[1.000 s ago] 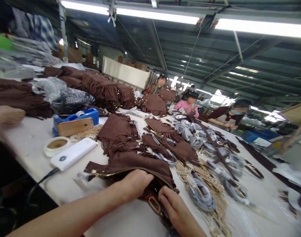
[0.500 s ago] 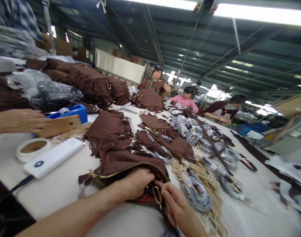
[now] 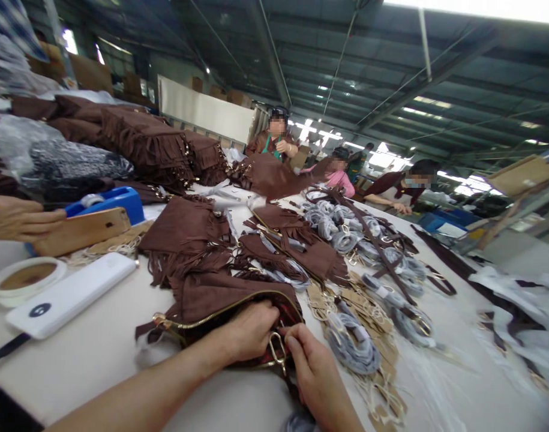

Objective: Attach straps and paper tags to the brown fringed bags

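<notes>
A brown fringed bag [image 3: 233, 289] lies unzipped by the near edge of the tabletop [image 3: 96, 351]. The left hand [image 3: 252, 332] is curled inside its mouth, and whether it grips anything cannot be told; the right hand [image 3: 309, 355] pinches the rim beside a gold oval clasp [image 3: 281, 362].

On the table [image 3: 103, 354], a bag [image 3: 224, 295] lies before the person with the left hand [image 3: 251, 329] in its mouth and the right hand [image 3: 312, 363] at its right end, a power bank [image 3: 83, 287] and phone [image 3: 85, 231] to its left, straps [image 3: 362, 353] and tags [image 3: 317, 295] to its right, and piled bags [image 3: 137, 139] behind.
</notes>
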Motion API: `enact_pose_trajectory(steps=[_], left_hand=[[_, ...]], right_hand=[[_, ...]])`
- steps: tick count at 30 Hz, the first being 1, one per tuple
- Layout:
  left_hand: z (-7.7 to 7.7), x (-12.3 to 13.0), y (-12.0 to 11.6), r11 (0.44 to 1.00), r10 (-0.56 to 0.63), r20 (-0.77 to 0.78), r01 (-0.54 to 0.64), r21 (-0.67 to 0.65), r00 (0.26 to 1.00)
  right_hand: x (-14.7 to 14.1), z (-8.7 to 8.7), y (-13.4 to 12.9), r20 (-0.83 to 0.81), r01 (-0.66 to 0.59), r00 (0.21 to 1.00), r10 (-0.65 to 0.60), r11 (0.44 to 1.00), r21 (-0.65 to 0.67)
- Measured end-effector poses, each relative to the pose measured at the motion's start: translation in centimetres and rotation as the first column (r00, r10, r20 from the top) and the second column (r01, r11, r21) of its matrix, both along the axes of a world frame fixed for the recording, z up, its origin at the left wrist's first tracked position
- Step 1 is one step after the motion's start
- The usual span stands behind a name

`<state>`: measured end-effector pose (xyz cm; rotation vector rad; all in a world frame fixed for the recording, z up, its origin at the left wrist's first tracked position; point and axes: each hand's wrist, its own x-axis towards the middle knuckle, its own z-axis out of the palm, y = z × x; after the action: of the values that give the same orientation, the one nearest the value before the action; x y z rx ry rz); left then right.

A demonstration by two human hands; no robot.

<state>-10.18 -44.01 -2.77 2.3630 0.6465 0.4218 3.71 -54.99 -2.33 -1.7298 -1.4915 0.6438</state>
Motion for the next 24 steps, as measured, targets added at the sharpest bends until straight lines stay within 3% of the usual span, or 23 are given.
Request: enact_pose_trajectory(steps=[5,8,11,16,24], left_hand=[[-0.3,0.6,0.6,0.997,0.031,0.056,-0.028,-0.069,0.998],[-0.6,0.6,0.8,0.991,0.057,0.122,-0.041,-0.131,0.991],[-0.9,0.4,0.9,0.981,0.073,0.169,-0.04,-0.189,0.983],[-1.8,0.2,1.3,0.968,0.101,0.173,-0.057,-0.245,0.98],[-2.5,0.3,1.4,0.961,0.111,0.171,-0.062,-0.27,0.979]], right_hand=[[-0.1,0.3,0.0,0.076,0.019,0.997,-0.019,1.0,0.0],[-0.1,0.0,0.3,0.188,0.008,0.982,0.009,0.996,-0.089],[-0.6,0.1,0.8,0.379,0.08,0.925,-0.002,0.978,-0.192],[-2.5,1.7,1.7,0.607,0.198,0.795,0.02,0.937,-0.29],[-3.5,2.3,3.0,0.646,0.251,0.763,0.02,0.912,-0.325]])
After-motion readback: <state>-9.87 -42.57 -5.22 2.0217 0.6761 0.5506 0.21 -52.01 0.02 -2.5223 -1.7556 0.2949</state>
